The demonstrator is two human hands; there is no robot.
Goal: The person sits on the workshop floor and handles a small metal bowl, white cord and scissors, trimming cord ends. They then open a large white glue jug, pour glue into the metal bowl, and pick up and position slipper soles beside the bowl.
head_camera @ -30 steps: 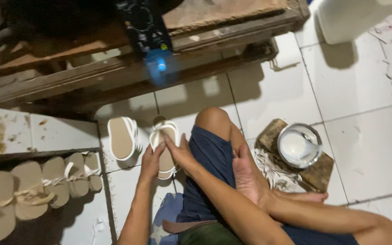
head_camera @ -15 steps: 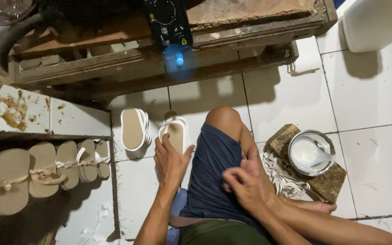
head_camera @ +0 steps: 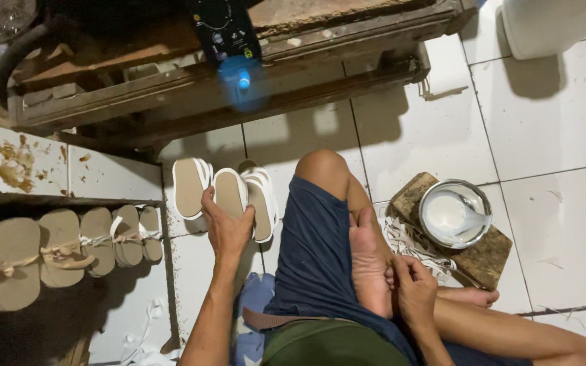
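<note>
Now the sole stands on edge on the floor tiles, in the middle of a small upright row, and its long axis runs from 12 to 6 o'clock. The left hand is directly at its 6 o'clock end; the fingers are curled loosely around the lower edge and touch it, so this hand is much nearer than the other. In this row I count three pale soles: one at 9 o'clock of the held one, one at 3 o'clock with white straps. The right hand is well apart, at about 4 o'clock, with fingers bent against the bare foot; whether it holds something small I cannot tell. One bowl of white liquid sits on one wooden block. At 9 o'clock lie about five tied tan soles in a line.
</note>
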